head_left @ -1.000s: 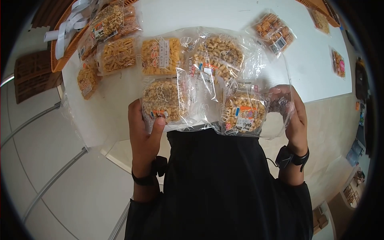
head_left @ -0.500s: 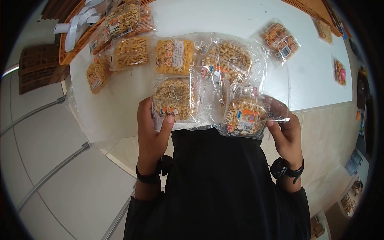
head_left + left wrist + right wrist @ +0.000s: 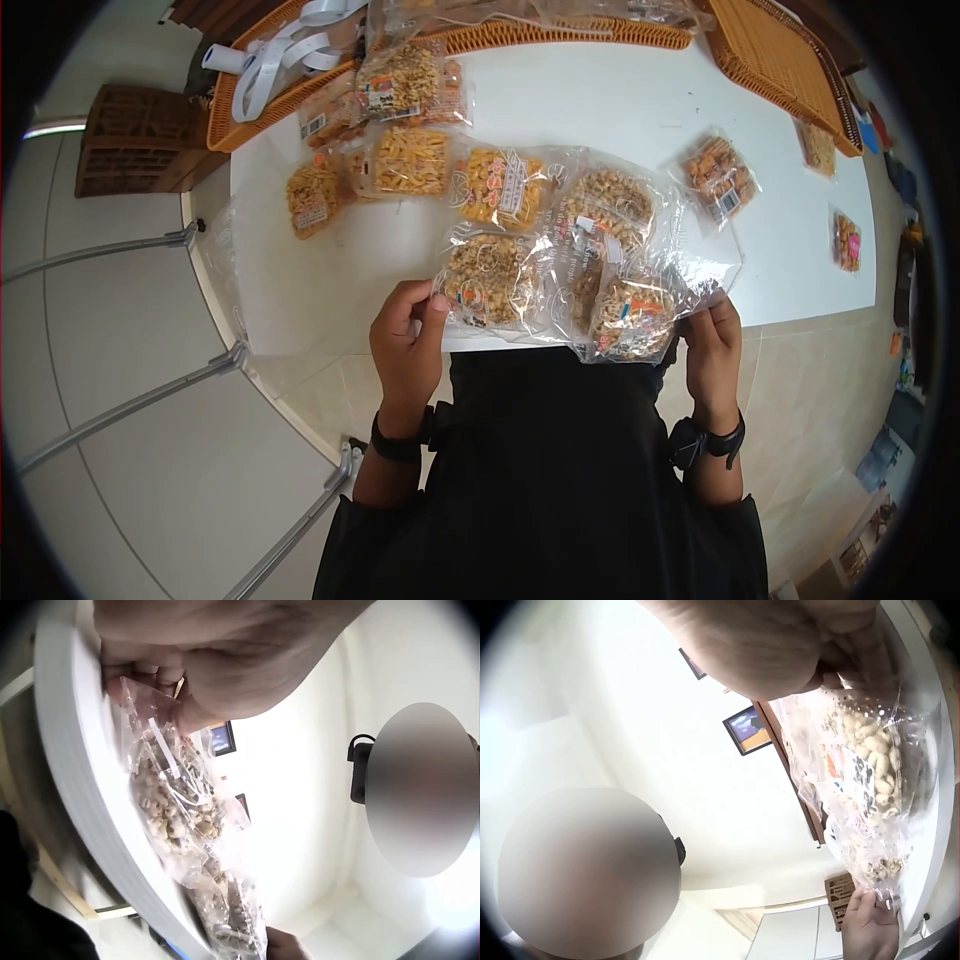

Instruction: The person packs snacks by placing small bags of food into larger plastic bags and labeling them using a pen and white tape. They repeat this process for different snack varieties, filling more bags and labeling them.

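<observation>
A clear printed plastic bag (image 3: 556, 258) holds several packs of snacks and lies at the table's near edge in the head view. My left hand (image 3: 409, 340) pinches its left near corner between thumb and fingers, beside a grainy pack (image 3: 492, 278). At the right near corner my right hand (image 3: 714, 350) grips the bag's edge, close to another grainy pack (image 3: 632, 318). In the left wrist view the left fingers (image 3: 142, 679) hold clear film. The right wrist view shows the right hand (image 3: 780, 637) over the bag, its fingertips partly hidden.
Loose snack packs lie left of the bag, among them a yellow one (image 3: 411, 162) and a small one (image 3: 314, 198). Other packs (image 3: 718, 176) lie to the right. Wicker trays (image 3: 775, 62) stand at the back, one with white ribbon (image 3: 270, 75).
The bag has come to lie lower and flatter at the table edge. The right hand has shifted from beside the bag onto its near corner. The head view has tilted, showing more of the trays.
</observation>
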Action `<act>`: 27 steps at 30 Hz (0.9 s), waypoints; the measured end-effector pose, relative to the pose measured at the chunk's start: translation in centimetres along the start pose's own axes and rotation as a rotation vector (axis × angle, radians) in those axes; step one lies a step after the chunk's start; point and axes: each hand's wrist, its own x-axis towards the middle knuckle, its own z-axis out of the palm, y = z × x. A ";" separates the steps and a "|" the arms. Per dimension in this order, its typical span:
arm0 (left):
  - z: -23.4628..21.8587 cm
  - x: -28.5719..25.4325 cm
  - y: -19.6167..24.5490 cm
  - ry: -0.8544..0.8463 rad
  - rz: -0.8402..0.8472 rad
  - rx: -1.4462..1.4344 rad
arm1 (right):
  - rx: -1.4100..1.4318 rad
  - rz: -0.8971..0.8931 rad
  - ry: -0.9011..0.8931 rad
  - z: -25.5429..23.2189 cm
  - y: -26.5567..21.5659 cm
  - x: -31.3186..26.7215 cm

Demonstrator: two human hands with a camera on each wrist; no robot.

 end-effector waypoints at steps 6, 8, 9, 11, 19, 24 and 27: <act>-0.4 0.0 0.1 -0.009 0.029 0.086 | -0.116 -0.090 -0.119 -1.5 0.4 0.4; -0.6 0.1 0.1 -0.009 0.069 0.134 | -0.084 -0.069 -0.138 -2.0 0.5 0.1; -0.8 0.0 0.8 -0.022 0.052 0.175 | -0.080 -0.092 -0.110 -2.3 1.1 0.0; -0.8 -0.2 1.5 0.013 0.122 0.214 | -0.076 -0.133 -0.040 -3.0 2.4 -0.2; 0.1 -1.5 7.0 0.051 0.499 0.455 | -0.066 -0.170 -0.160 -3.0 1.8 -1.6; 1.2 -2.3 9.3 -0.488 0.364 0.239 | -0.019 -0.135 -0.178 -3.0 1.9 -2.1; 3.0 -2.5 9.6 -0.602 0.411 0.266 | 0.118 -0.031 -0.152 -3.1 2.0 -2.3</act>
